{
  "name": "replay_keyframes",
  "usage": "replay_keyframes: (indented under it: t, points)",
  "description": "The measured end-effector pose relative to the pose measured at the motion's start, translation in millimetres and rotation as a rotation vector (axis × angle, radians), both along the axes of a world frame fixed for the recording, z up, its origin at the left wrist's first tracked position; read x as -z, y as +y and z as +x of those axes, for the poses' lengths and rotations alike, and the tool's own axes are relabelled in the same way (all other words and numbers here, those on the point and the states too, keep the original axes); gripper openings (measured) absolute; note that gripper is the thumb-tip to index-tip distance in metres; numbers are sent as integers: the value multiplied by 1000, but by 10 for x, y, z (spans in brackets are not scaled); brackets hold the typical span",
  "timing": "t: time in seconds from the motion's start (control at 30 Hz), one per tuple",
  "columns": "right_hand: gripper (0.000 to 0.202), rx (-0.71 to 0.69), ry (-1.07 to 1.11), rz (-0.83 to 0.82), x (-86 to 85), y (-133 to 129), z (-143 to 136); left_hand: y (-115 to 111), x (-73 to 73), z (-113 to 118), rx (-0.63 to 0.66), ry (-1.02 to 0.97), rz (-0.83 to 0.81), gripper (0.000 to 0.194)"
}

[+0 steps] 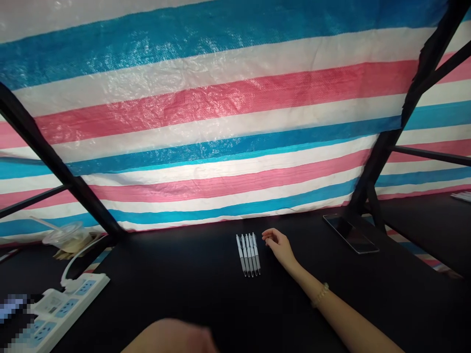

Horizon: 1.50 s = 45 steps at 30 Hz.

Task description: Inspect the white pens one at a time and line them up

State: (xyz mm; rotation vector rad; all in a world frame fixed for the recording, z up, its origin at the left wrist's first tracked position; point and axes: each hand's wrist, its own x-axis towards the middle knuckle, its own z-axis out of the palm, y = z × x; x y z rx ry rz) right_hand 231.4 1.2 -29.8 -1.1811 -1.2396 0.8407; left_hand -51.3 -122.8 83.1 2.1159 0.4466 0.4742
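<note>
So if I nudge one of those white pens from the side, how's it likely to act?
The white pens look slim and rounded, so one would probably roll easily on the flat black table. Their straight barrels suggest they'd stay stiff. Lying side by side so closely, a nudged one may well push its neighbors along.

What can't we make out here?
- Left hand: head view, blurred, cut off by bottom edge.
- Power strip, near end: head view, pixelated, cut off by bottom edge.
- Bluish thing: head view, pixelated, left edge.
- White things: head view, right edge.
</note>
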Motion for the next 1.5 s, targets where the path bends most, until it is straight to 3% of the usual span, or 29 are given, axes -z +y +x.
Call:
replay_keyframes:
  t: [0.1,0.2,0.27,0.37,0.47,0.8,1.1,1.37,1.5]
  points:
    - [20,-22,-14,-23,-7,1,-12,444,69,203,30,82,2,19]
    - [23,-34,-33,-58,-7,-17,-10,774,302,367,-296,139,234,28]
    - [25,-45,-49,-86,3,-56,-8,908,486,430,-434,166,408,35]
    - [26,-70,-74,-127,33,-144,-9,997,697,456,-406,223,551,41]
    - [25,-86,-90,-148,63,-198,-12,1009,805,428,-385,253,635,44]
    - [19,-87,-78,-196,27,-95,26,1129,932,328,-359,178,752,42]
    - [18,-110,-53,-223,27,-90,70,1125,938,381,-317,192,838,34]
    - [17,-102,-77,-201,27,-105,52,1126,964,375,-276,234,883,50]
    - [17,-95,-88,-207,34,-103,58,1133,966,376,-282,236,884,45]
